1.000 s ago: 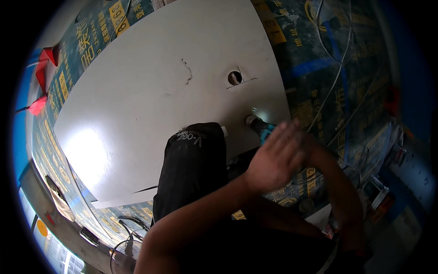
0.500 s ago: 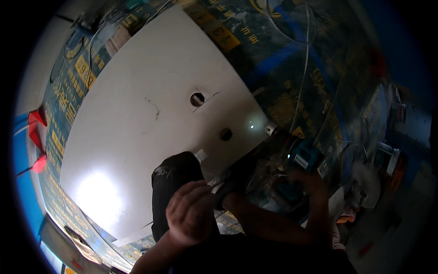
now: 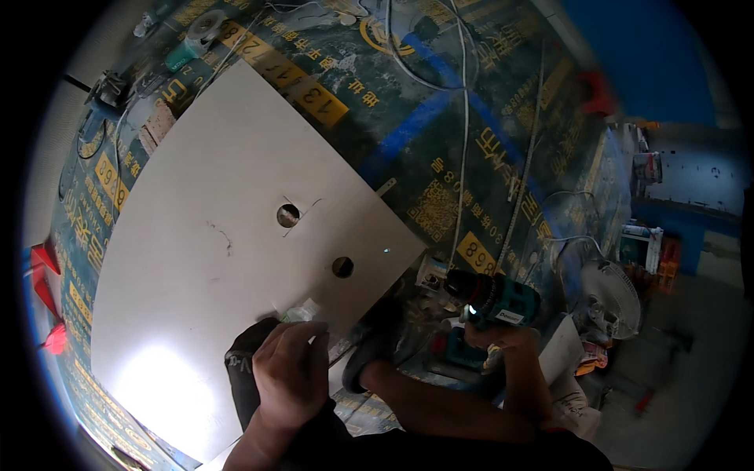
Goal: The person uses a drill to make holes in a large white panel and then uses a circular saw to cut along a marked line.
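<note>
A large white panel with one curved edge lies on the printed green covering, pierced by two round holes; thin cracks or lines surround the upper one. My right hand grips a teal-and-black cordless drill, whose silver hole-saw bit points left, just off the panel's right corner. My left hand is curled above my black-clad knee, beside a small translucent scrap on the panel; whatever its fingers hold, if anything, is hidden.
Cables cross the covering. A fan and assorted boxes stand at the right. A corded power tool and a roll lie at the upper left. Red items are at the left edge.
My hands have moved apart: the drill has come off the panel to the right, revealing a second hole, and my left hand has moved left and down. The view has swung round.
</note>
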Motion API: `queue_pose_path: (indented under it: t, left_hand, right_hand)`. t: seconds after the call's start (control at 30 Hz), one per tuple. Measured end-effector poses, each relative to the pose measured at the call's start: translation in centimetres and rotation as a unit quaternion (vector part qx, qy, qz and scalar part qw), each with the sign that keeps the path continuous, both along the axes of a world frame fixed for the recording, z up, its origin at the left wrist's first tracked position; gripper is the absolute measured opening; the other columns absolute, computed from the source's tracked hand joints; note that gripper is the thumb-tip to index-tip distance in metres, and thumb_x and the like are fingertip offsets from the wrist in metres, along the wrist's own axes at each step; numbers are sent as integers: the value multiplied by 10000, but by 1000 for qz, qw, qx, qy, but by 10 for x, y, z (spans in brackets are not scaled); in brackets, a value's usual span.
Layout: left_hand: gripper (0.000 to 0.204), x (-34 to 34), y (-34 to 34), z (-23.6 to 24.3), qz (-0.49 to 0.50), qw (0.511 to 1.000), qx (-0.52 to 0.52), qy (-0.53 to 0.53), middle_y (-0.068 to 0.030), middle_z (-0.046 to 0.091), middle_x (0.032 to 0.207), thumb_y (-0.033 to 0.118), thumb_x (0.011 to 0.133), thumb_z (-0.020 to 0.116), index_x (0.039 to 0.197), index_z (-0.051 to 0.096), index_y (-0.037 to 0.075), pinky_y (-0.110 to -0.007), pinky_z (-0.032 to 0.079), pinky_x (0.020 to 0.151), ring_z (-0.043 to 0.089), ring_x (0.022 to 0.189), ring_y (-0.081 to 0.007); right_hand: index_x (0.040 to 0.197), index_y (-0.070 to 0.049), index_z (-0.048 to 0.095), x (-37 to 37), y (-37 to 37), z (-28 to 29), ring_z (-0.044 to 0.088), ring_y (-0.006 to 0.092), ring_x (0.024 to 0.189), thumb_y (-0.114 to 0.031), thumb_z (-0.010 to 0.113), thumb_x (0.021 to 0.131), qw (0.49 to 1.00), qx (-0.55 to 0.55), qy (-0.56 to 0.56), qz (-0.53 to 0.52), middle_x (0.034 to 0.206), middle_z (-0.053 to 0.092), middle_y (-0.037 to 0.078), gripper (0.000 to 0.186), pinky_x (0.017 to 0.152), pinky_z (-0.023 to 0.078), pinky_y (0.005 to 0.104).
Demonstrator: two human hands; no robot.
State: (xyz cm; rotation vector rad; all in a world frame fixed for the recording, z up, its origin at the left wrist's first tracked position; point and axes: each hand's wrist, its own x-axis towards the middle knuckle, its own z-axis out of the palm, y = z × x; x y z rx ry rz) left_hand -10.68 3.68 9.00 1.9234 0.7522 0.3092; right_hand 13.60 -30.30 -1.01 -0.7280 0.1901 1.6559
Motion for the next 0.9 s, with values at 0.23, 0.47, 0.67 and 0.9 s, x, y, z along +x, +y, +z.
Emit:
queue_pose_path:
  t: [0.23,0.47,0.67,0.9]
  left_hand:
    - [204,-25,8,-2,75,994,-63,57,-162,671,903,-99,786,644,963,648,3,-351,524,710,673,802,-295]
    - [190,-61,68,-13,72,987,49,138,-155,678,1007,-20,860,648,1049,623,-30,-371,509,844,662,956,-291]
    - [244,-105,92,-66,4,971,97,219,-182,672,1048,78,887,680,1102,610,-15,-409,516,855,661,964,-334]
    - [279,-127,87,-109,1,968,26,251,-199,666,1046,134,885,689,1105,607,-17,-416,489,888,642,1000,-341]
  right_hand:
    - [1111,-21,576,9,11,26,453,122,522,-167,611,933,977,90,-191,35,692,531,34,233,471,348,288]
    - [1028,-19,623,-8,48,82,577,168,650,-75,735,822,887,-222,-404,-35,759,614,57,241,607,458,345]
    - [968,-29,645,9,51,71,587,169,652,-271,801,828,785,-392,-479,-2,706,618,49,321,582,455,377]
    - [928,-24,645,-13,17,60,576,162,619,-348,776,851,755,-410,-512,13,691,609,49,358,576,450,381]
